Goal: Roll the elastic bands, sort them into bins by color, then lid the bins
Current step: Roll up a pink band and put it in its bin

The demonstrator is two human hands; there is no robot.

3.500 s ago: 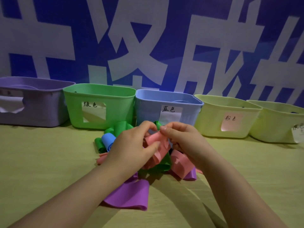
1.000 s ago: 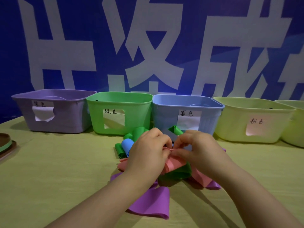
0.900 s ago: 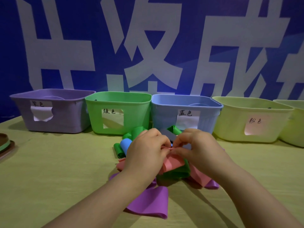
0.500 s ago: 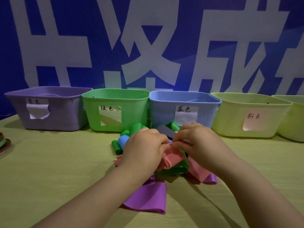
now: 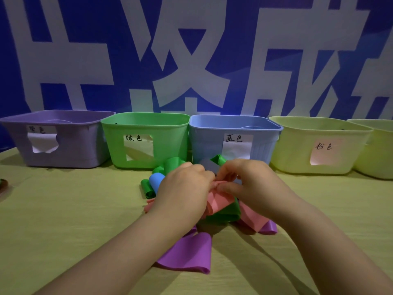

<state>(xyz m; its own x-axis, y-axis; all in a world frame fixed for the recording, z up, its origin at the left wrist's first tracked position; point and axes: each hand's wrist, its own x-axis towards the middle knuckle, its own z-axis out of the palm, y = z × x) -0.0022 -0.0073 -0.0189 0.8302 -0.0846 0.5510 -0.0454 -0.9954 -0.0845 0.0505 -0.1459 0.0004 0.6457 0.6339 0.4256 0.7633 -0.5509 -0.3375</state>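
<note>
A heap of loose elastic bands lies mid-table: green bands (image 5: 225,213), a blue band (image 5: 156,180), a purple band (image 5: 189,254) nearest me and another pink band (image 5: 251,218). Above the heap, my left hand (image 5: 182,192) and my right hand (image 5: 251,184) pinch the top edge of one pink band (image 5: 219,202) between their fingertips; its loose part hangs onto the pile. Behind stand five open bins in a row: purple bin (image 5: 63,156), green bin (image 5: 146,122), blue bin (image 5: 234,122), a yellow-green bin (image 5: 297,154) labelled for pink, and a second yellow-green bin (image 5: 380,158).
The bins stand against a blue wall banner with large white characters. Something round (image 5: 3,184) sits at the table's left edge, mostly cut off. Bare yellow-green tabletop (image 5: 63,220) stretches to the left and right of the heap.
Both hands kept pinching the pink band's edge and gathered it tighter between the fingertips. The view shifted slightly; the bins have not moved.
</note>
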